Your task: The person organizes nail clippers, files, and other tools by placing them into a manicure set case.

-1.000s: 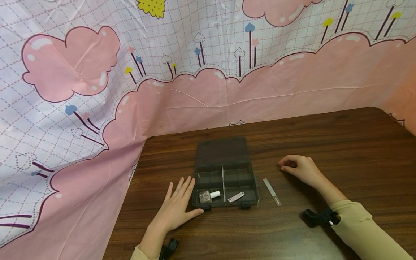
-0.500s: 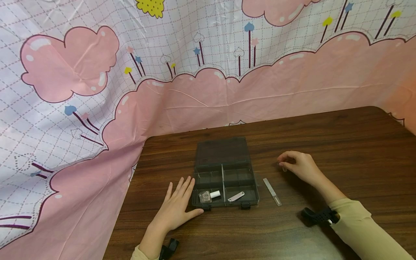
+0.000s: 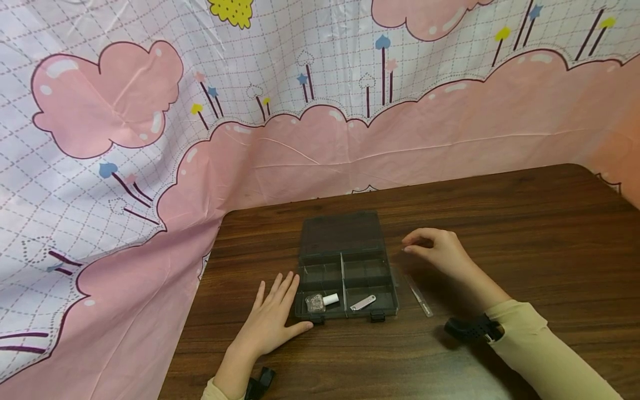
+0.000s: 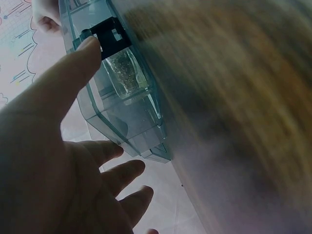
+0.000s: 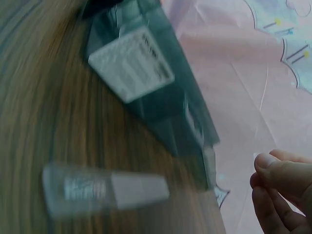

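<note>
A dark see-through divided box (image 3: 343,283) lies on the table with its lid (image 3: 342,233) folded back. My left hand (image 3: 270,322) rests along its left side, fingers spread and thumb at the front latch (image 4: 108,38). In the front left compartment lies a glittery nail polish bottle (image 3: 316,303) with a white cap; a nail clipper (image 3: 363,303) is in the front right one. My right hand (image 3: 442,253), in the air right of the box, pinches a tiny clear piece (image 5: 255,155), mostly hidden by the fingertips. Below that hand lies a nail file (image 3: 422,303).
The dark wooden table (image 3: 540,233) reaches far to the right. Behind and left of it hangs a pink and white patterned cloth (image 3: 300,150). A white label (image 5: 131,63) is on the box's side in the right wrist view.
My right hand has lifted from the table and moved left toward the box with the tiny clear piece. The left hand and the box have stayed in place.
</note>
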The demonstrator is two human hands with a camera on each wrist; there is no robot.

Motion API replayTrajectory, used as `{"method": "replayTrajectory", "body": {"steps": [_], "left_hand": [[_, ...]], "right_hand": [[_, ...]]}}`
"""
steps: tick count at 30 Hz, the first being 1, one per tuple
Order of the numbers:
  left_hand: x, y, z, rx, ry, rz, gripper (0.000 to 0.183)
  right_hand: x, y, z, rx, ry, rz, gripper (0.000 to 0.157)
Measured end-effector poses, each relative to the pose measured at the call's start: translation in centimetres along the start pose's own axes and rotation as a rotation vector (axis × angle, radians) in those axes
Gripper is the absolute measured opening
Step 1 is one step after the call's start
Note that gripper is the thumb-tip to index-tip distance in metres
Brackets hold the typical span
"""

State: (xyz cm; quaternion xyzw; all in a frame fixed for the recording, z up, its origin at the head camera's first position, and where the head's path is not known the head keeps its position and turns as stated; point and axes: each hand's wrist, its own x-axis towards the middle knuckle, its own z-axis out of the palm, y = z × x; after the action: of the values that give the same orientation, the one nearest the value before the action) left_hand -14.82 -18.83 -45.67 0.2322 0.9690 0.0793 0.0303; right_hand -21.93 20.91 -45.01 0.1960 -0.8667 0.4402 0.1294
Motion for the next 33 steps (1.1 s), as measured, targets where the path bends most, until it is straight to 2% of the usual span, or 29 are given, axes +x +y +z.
{"method": "replayTrajectory", "body": {"steps": [9, 20, 29, 33], "left_hand": [[0.0, 0.1, 0.0, -0.008, -0.003, -0.002, 0.099], [-0.1, 0.1, 0.0, -0.007, -0.002, -0.001, 0.1], [0.0, 0.0, 0.2, 0.001, 0.008, 0.006, 0.1], [0.0, 0.0, 0.1, -0.004, 0.003, 0.005, 0.1]], "right_hand": [[1.3, -2.6, 2.7, 0.117, -0.071, 0.016, 0.011], [2.5, -4.2, 5.8, 0.157, -0.206, -0.053, 0.009], [2.8, -4.4, 7.3, 0.047, -0.279, -0.097, 0.01], [2.8, -4.7, 7.8, -0.009, -0.303, -0.089, 0.011]]}}
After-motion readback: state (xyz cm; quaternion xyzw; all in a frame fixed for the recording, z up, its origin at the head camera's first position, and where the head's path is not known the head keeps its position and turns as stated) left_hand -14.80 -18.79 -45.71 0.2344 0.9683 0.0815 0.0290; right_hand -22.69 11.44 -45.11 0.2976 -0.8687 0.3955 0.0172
